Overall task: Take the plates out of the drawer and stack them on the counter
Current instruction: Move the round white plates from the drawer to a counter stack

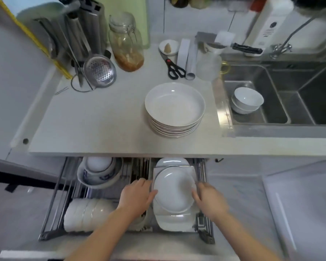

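— Kitchen counter (pixel 102 119) fills the top half of my feed, pale and flat, with a steel sink (pixel 271 117) to its right and a pulled-out wire drawer (pixel 51 210) below its front edge. What do you count?

— On the counter, one stack of plates (pixel 174 110), white and deep; I make out about six rims, though the lower ones blur together. In the sink, two white bowls (pixel 247 100), one nested in the other.

— And in the drawer?

— One round plate (pixel 173 193) lies uppermost on the right side, resting on squarer white dishes (pixel 172 221); I can tell at least two of those, no more. Front left, one row of white bowls on their sides (pixel 85 215), around five. Back left, one blue-patterned bowl (pixel 98 176) with smaller bowls in it.

— Hands?

— I see both down in the drawer. My left hand (pixel 137 196) has its fingers held out, thumb touching the plate's left rim. My right hand (pixel 209 198) meets the right rim, fingers curled at the edge. Whether either grip has closed on the plate, I cannot tell; the right is blurred.

— Smaller things on the counter?

— One glass jar (pixel 126 42), one strainer (pixel 100 72), one pair of black-handled scissors (pixel 174 68), one knife (pixel 231 46) up by the sink
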### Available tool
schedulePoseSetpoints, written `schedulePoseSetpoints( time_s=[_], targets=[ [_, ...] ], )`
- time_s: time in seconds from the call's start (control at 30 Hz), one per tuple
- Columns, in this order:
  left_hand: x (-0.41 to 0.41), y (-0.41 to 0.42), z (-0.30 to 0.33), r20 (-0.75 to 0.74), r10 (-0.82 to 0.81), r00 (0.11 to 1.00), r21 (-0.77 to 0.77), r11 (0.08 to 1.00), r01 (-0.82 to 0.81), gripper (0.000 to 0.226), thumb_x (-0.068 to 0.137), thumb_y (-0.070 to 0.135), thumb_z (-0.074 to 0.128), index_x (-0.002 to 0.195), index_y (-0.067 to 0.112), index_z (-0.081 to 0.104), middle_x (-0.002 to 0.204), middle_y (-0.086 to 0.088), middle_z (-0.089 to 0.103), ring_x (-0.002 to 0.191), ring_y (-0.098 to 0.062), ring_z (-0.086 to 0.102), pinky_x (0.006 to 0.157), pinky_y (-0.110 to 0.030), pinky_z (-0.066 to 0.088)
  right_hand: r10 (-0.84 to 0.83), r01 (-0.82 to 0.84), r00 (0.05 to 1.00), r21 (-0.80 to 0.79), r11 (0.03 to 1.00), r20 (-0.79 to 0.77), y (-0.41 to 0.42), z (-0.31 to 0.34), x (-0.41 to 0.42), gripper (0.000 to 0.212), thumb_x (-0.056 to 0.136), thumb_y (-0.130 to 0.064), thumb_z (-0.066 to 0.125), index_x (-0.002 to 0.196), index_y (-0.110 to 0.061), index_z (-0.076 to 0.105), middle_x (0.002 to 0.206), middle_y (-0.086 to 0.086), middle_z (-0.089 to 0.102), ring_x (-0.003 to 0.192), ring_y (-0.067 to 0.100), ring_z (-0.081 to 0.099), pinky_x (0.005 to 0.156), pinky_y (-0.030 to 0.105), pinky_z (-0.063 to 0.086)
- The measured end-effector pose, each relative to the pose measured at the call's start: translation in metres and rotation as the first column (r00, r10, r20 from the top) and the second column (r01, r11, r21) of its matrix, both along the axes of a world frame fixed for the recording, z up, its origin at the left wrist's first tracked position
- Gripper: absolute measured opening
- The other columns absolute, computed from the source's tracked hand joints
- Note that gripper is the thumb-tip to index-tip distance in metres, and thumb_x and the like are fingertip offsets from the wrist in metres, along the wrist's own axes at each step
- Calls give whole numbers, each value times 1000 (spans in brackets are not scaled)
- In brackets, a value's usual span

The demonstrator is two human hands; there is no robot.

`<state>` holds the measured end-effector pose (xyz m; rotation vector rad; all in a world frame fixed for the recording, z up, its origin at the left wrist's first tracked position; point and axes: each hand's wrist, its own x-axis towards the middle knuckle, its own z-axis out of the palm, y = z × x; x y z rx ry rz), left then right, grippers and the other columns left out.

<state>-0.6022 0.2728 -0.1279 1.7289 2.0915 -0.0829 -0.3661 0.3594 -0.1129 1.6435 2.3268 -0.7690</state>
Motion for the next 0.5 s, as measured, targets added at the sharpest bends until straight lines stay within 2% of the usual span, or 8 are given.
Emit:
schedulePoseSetpoints(
  time_s=[0.1,0.23,0.37,0.5],
  targets=[
    [8,-5,-28,-28,-42,999,-106,994,39,51,94,56,27,126,22,48,120,-1,57,107,-21,55,83,-36,45,75,-65,990,-89,994,121,-13,-32,2,45,96,-37,38,135,-15,41,126,6,56,114,26,55,88,33,48],
    [16,-3,-66,-40,-46,998,-214,976,36,49,93,53,31,125,19,47,116,-5,57,104,-25,57,82,-39,46,29,15,975,-197,980,219,-19,-75,-2,48,95,-35,40,137,-12,34,132,7,50,118,26,54,91,36,50],
    [24,8,-103,-20,59,998,-340,938,-62,41,94,48,36,120,17,46,116,-6,56,109,-26,55,85,-38,44,-23,96,958,-245,965,286,-19,-115,-10,61,96,-25,41,147,-6,14,140,11,44,122,28,52,95,40,46],
    [29,21,-124,-28,157,987,-374,914,-156,42,95,44,37,123,14,45,117,-8,59,111,-28,56,83,-37,45,-38,111,939,-198,974,342,-14,-137,-16,75,93,-14,48,149,0,-1,138,14,44,117,29,57,91,37,49]
  ],
)
